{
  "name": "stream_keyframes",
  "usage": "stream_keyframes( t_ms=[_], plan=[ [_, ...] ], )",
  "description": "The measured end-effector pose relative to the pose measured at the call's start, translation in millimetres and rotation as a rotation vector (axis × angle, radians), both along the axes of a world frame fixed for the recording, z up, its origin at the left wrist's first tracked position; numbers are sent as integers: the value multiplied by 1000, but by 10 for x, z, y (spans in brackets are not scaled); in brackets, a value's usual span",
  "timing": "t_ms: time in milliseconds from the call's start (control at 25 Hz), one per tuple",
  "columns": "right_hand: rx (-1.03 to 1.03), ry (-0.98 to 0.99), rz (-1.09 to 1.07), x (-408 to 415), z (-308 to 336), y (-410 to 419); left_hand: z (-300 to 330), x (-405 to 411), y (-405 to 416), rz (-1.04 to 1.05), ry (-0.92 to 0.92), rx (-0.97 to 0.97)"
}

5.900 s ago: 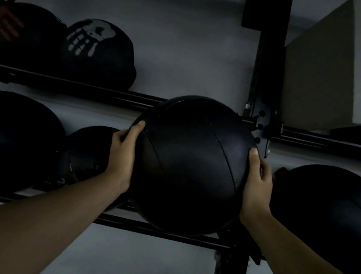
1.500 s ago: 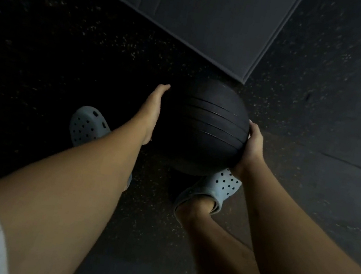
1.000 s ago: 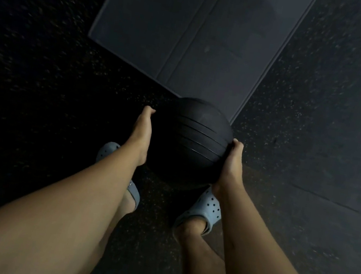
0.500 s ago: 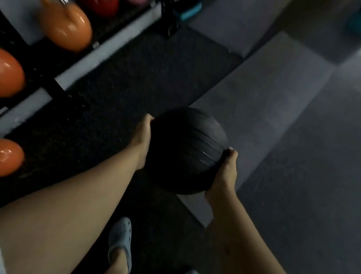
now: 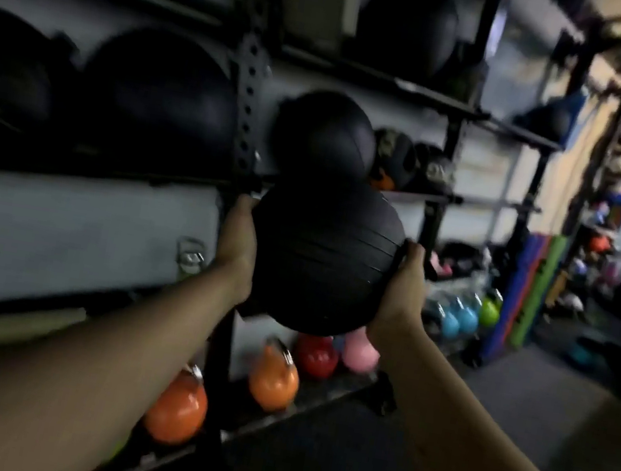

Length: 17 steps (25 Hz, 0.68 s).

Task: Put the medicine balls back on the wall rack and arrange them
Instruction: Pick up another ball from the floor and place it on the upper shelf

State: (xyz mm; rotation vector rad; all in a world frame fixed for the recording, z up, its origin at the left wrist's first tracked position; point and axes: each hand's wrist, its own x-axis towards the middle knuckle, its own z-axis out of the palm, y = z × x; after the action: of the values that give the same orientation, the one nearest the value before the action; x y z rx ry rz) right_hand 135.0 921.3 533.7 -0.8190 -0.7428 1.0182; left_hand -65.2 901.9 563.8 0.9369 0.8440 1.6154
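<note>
Black ribbed medicine ball (image 5: 321,257): held in the air in front of the wall rack (image 5: 247,101), just below its middle shelf rail. Left hand (image 5: 238,252): pressed flat on the ball's left side. Right hand (image 5: 403,287): clamped on its right side, fingers around the back. Smaller black ball (image 5: 324,130): on the shelf directly above the held one. Two larger black balls (image 5: 159,95): same shelf, left of the upright. Orange kettlebells (image 5: 177,410), red kettlebell (image 5: 315,355), pink kettlebell (image 5: 361,348): lowest shelf by the floor. View blurred.
</note>
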Motion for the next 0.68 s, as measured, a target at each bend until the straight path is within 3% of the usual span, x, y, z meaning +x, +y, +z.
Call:
stream_keyframes(
  t_ms=[120,360,680],
  plan=[
    [174,16,203,-930,1099,53,1005,-944,-8,253,-1,179],
    [412,71,466,-2475,2536,119,2389,-2401,-366,538,88,419],
    [545,258,602,-3665,3338,613,3397,-3299,-261,783,176,542]
  ],
)
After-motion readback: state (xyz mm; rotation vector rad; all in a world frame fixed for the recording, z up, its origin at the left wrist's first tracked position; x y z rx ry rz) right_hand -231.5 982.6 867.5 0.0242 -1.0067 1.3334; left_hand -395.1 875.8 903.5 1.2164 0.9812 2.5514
